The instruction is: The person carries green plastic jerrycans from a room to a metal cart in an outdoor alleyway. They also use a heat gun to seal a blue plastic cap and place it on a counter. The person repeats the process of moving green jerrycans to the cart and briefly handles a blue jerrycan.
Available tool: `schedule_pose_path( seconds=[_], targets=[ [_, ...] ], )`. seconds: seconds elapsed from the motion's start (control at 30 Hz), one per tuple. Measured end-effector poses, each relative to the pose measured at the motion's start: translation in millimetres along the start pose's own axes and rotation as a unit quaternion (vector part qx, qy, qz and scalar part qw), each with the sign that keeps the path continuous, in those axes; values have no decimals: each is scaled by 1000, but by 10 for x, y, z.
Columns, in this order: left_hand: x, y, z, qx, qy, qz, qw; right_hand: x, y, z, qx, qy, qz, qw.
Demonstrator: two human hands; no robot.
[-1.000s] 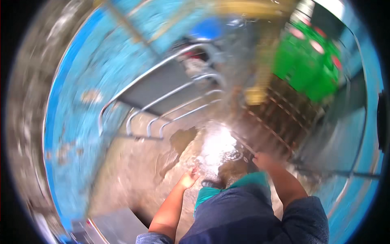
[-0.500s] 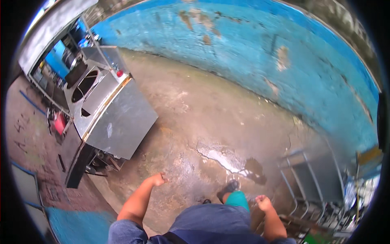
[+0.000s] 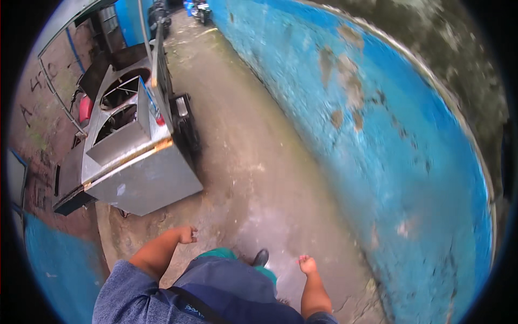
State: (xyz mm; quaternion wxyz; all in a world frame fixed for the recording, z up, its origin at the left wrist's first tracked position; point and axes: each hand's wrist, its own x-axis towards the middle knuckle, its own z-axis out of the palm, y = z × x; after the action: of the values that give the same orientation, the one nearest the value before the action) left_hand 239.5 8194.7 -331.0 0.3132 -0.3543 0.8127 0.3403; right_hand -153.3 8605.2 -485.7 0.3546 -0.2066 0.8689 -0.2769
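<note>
My left hand [image 3: 187, 235] hangs in the air over the wet floor, in front of the metal food cart [image 3: 145, 186]. Its fingers are loosely bent and apart from the thumb, with nothing seen between them. On the other side of my body, my right hand [image 3: 307, 264] is held out low over the floor. Its fingers are curled in, and no object shows in it. Neither hand touches anything. The cart has a grey sheet-metal front and round openings in its top. A small red thing [image 3: 160, 121] sits on its right edge.
A long blue wall [image 3: 399, 167] with peeling paint runs along the right. The wet concrete floor [image 3: 243, 146] leads ahead between cart and wall to a parked motorcycle [image 3: 201, 12]. At the left stands a brick wall [image 3: 40, 119], with a red object [image 3: 85, 108] beside the cart.
The view has swung to the left, along the passage. The metal rack at the right has left the picture, and the motorcycle has come in. My left hand's fingers are more bent.
</note>
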Motion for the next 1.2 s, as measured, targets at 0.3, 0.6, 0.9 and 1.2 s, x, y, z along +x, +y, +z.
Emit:
schedule_pose_path(
  seconds=[0.3,0.6,0.9,1.2],
  targets=[
    [2249,-408,-1180,-325,100,-118,933,3850,-2277,-920,-87,-24,-115,989],
    [4478,424,-3664,-118,46,-5,992,5222,-3295,-1416,-53,-268,151,950],
    [6180,-31,-7506,-307,195,59,930,7490,-4596,-1413,-260,-309,227,886],
    [6467,-1576,-9408,-283,196,-223,912,11601,-8542,-591,-450,-261,-122,845]
  ],
)
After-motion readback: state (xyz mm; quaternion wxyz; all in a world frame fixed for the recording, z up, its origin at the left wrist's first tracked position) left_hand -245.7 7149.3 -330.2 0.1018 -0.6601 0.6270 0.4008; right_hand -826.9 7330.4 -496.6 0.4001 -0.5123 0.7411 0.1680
